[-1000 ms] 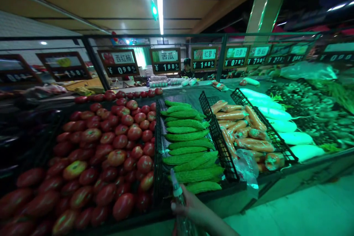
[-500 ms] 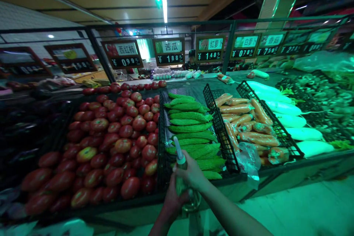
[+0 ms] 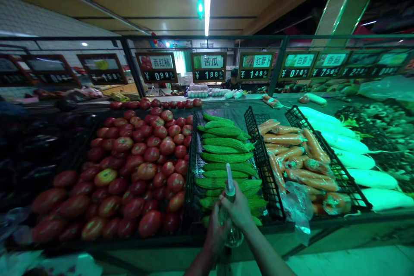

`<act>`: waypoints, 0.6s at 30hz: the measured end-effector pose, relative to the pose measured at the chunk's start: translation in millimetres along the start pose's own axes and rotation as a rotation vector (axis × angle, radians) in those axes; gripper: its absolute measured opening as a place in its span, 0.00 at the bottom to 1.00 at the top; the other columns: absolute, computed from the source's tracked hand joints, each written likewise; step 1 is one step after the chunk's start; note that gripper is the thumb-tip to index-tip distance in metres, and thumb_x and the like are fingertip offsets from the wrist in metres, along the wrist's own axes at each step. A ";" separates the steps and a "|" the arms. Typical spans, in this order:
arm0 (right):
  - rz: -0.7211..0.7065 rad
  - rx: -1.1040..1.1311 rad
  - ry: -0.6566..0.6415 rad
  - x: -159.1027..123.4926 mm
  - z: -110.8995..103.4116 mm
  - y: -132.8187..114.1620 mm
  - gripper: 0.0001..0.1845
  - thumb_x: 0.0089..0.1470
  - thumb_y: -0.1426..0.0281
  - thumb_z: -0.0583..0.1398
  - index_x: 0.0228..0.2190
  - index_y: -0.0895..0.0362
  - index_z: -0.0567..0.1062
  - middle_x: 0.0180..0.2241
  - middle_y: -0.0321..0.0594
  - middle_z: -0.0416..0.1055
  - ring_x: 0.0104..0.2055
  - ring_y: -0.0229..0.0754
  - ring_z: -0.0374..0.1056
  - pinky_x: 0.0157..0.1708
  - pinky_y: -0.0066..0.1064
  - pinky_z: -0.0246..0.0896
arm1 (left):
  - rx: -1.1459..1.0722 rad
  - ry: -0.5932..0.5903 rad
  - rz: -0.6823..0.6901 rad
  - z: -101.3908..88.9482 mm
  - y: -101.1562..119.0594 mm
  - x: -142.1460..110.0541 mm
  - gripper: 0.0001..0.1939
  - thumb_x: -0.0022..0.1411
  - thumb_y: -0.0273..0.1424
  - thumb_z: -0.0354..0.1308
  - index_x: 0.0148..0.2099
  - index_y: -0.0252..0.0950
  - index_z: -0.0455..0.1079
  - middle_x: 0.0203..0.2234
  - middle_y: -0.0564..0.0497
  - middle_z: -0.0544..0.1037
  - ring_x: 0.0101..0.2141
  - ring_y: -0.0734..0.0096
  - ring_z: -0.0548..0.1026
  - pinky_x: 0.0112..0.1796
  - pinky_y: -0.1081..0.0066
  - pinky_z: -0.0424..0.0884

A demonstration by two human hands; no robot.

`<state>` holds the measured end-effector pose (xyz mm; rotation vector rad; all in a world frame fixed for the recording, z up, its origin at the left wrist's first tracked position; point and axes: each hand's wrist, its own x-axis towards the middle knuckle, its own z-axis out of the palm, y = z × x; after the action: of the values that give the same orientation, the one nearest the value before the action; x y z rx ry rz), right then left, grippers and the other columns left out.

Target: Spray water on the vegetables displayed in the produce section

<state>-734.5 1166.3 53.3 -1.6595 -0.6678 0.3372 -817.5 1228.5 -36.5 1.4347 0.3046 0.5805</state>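
Both hands are closed around a clear spray bottle [image 3: 234,239] with a pale spray head, held upright at the front edge of the produce stand. My right hand [image 3: 239,208] grips it near the neck, just under the head. Lower on the left side, my left hand [image 3: 216,229] wraps the bottle's body; some of its fingers are hidden. Behind the bottle, green bitter melons [image 3: 226,148] lie in rows in a black crate [image 3: 190,172]. Some of the nearest melons are partly covered by my hands.
Red tomatoes [image 3: 132,168] are heaped on the left, with dark eggplants [image 3: 35,151] beyond. To the right are wrapped carrots [image 3: 291,153] in a black crate, a loose plastic bag [image 3: 299,213] and white radishes [image 3: 352,159]. Price signs [image 3: 208,67] hang from a rail.
The view has shifted, so the stand appears a little lower and further right. My hands and the spray bottle have moved slightly right across the bitter melons, with the grip kept.
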 end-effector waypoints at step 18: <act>0.065 -0.081 0.065 16.8 -26.6 13.0 0.20 0.47 0.61 0.61 0.42 0.56 0.71 0.29 0.35 0.71 0.32 0.46 0.67 0.36 0.36 0.60 | 0.089 -0.282 0.042 2.9 -26.9 2.5 0.63 0.37 0.55 0.72 0.69 0.36 0.48 0.64 0.33 0.61 0.63 0.38 0.60 0.62 0.46 0.57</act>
<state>-703.1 1154.0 48.5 -1.7645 -0.5866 0.3049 -808.7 1226.6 -62.1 1.5906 0.0776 0.3954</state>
